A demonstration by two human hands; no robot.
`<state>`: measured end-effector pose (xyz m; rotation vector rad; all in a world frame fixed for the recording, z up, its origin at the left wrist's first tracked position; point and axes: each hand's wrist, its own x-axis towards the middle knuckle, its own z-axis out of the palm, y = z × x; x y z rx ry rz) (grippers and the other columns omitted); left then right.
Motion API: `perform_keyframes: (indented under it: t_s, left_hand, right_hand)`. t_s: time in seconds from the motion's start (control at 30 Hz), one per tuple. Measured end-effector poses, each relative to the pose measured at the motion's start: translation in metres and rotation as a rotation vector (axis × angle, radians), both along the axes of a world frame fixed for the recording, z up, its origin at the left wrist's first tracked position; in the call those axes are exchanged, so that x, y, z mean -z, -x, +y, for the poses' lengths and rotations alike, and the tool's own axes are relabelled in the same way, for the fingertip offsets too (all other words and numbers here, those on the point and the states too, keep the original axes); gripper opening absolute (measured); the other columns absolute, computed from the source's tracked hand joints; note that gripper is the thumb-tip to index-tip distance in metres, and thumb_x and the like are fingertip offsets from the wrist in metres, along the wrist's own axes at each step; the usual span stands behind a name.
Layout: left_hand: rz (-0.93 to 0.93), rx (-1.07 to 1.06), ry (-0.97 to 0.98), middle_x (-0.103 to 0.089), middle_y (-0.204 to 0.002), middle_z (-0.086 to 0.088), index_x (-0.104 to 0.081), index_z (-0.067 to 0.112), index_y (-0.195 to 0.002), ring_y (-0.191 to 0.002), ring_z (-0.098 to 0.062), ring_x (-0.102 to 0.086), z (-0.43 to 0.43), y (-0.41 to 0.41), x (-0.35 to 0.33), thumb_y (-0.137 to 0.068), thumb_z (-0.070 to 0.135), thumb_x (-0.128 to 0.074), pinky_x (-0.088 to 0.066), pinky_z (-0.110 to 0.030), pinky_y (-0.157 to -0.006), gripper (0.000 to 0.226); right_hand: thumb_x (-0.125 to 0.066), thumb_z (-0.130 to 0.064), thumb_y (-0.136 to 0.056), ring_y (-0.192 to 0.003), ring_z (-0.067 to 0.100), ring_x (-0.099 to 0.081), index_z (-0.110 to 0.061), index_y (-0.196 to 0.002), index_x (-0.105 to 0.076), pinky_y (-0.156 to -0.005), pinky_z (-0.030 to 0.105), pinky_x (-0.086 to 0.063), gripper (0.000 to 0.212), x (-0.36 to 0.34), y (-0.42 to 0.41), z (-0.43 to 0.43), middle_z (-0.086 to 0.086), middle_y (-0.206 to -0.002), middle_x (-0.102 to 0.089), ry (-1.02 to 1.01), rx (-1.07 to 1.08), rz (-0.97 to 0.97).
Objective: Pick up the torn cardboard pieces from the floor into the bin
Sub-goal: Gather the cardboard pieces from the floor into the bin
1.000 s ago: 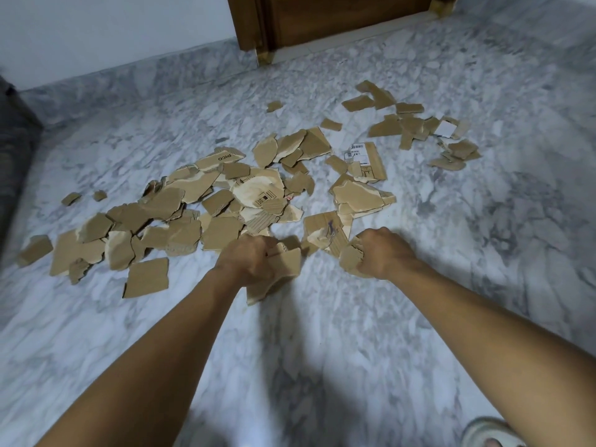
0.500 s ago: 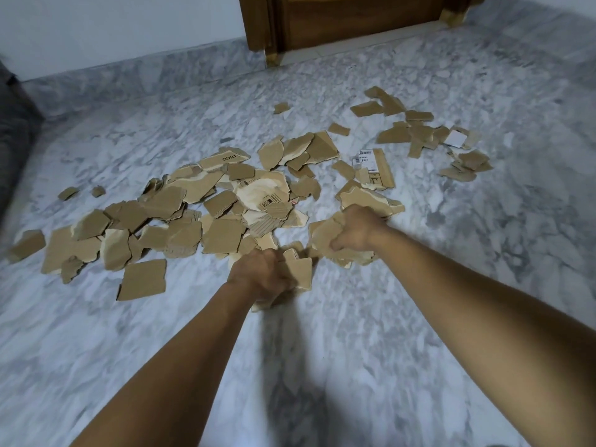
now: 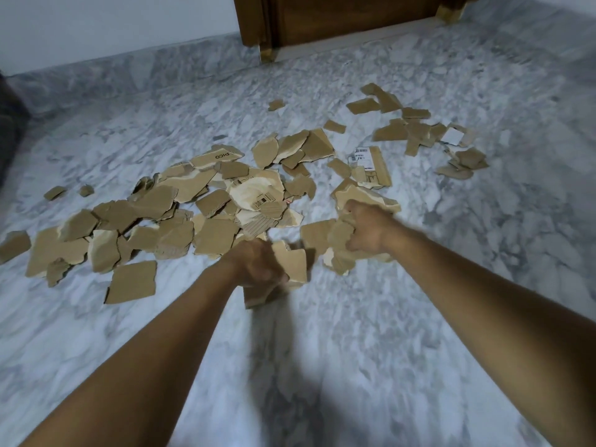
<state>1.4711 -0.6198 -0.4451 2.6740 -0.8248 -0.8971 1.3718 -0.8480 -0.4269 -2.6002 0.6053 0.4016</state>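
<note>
The left hand (image 3: 258, 264) still clutches a few torn pieces (image 3: 292, 266), fingers curled round them, over the marble floor (image 3: 80, 317). The right hand (image 3: 367, 230) has pushed farther into the heap than a second ago and now grips a thick wad of pieces (image 3: 335, 240). The rest of the torn cardboard (image 3: 180, 221) lies scattered mid-floor, reaching toward the far edge by the wooden door (image 3: 338, 17).
</note>
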Motion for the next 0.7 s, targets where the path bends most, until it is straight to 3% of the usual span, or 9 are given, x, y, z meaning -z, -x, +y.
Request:
perform_keyframes:
  t_s: [0.07,0.17,0.33,0.43,0.5,0.6,0.7]
  left_hand:
    - [0.039,-0.028,0.035,-0.071,-0.105,-0.009,-0.069,0.01,-0.106,-0.094,-0.025,-0.066,-0.014,-0.012,-0.014,-0.07,0.035,-0.084,-0.058,-0.039,-0.084,0.046]
    - [0.049,0.021,0.074,-0.069,-0.11,-0.008,-0.067,0.01,-0.111,-0.099,-0.025,-0.065,-0.052,-0.016,-0.026,-0.073,0.037,-0.084,-0.056,-0.037,-0.089,0.05]
    - [-0.101,0.227,-0.039,-0.06,-0.125,-0.02,-0.058,0.001,-0.122,-0.114,-0.033,-0.057,-0.111,0.001,-0.011,-0.094,0.051,-0.05,-0.047,-0.037,-0.094,0.058]
    - [-0.146,0.212,-0.07,-0.058,-0.125,-0.025,-0.054,-0.003,-0.121,-0.117,-0.037,-0.055,-0.118,0.001,-0.003,-0.096,0.053,-0.044,-0.044,-0.039,-0.094,0.062]
    - [-0.18,0.228,-0.064,-0.061,-0.12,-0.024,-0.057,-0.002,-0.117,-0.111,-0.037,-0.059,-0.117,0.002,-0.005,-0.094,0.052,-0.047,-0.047,-0.04,-0.092,0.059]
    - [-0.178,0.162,0.049,-0.069,-0.11,-0.017,-0.064,0.005,-0.114,-0.102,-0.033,-0.065,-0.108,0.003,-0.012,-0.082,0.045,-0.07,-0.054,-0.037,-0.085,0.052]
    - [-0.104,0.029,0.217,-0.067,-0.105,-0.011,-0.054,0.012,-0.116,-0.099,-0.032,-0.064,-0.087,-0.002,-0.022,-0.074,0.034,-0.078,-0.051,-0.034,-0.077,0.053]
  right_hand:
    - [-0.071,-0.018,-0.08,-0.108,0.033,-0.062,-0.016,-0.128,-0.054,-0.084,0.033,-0.052,0.051,-0.007,0.017,-0.026,0.013,-0.119,-0.063,0.139,0.068,-0.011]
    - [-0.069,-0.024,-0.081,-0.107,0.034,-0.063,-0.013,-0.113,-0.061,-0.083,0.035,-0.053,0.035,0.009,0.05,-0.045,0.014,-0.115,-0.065,0.23,0.11,0.022]
    - [-0.075,-0.024,-0.08,-0.104,0.034,-0.064,-0.014,-0.107,-0.059,-0.078,0.035,-0.053,0.033,0.045,0.07,-0.048,0.014,-0.11,-0.067,0.184,0.158,-0.007]
    - [-0.077,-0.026,-0.079,-0.099,0.033,-0.065,-0.016,-0.107,-0.059,-0.07,0.033,-0.049,0.035,0.046,0.072,-0.051,0.01,-0.109,-0.066,0.21,0.173,-0.008]
    - [-0.078,-0.027,-0.079,-0.099,0.032,-0.065,-0.016,-0.108,-0.06,-0.069,0.031,-0.045,0.036,0.044,0.073,-0.051,0.009,-0.11,-0.065,0.197,0.192,0.016]
    - [-0.079,-0.027,-0.076,-0.098,0.03,-0.064,-0.014,-0.106,-0.058,-0.067,0.028,-0.044,0.039,0.03,0.071,-0.055,0.01,-0.109,-0.062,0.062,0.292,0.066]
    - [-0.083,-0.026,-0.071,-0.076,0.018,-0.058,-0.009,-0.094,-0.054,-0.053,0.026,-0.042,0.04,0.005,0.063,-0.062,0.007,-0.095,-0.061,-0.148,0.418,0.005]
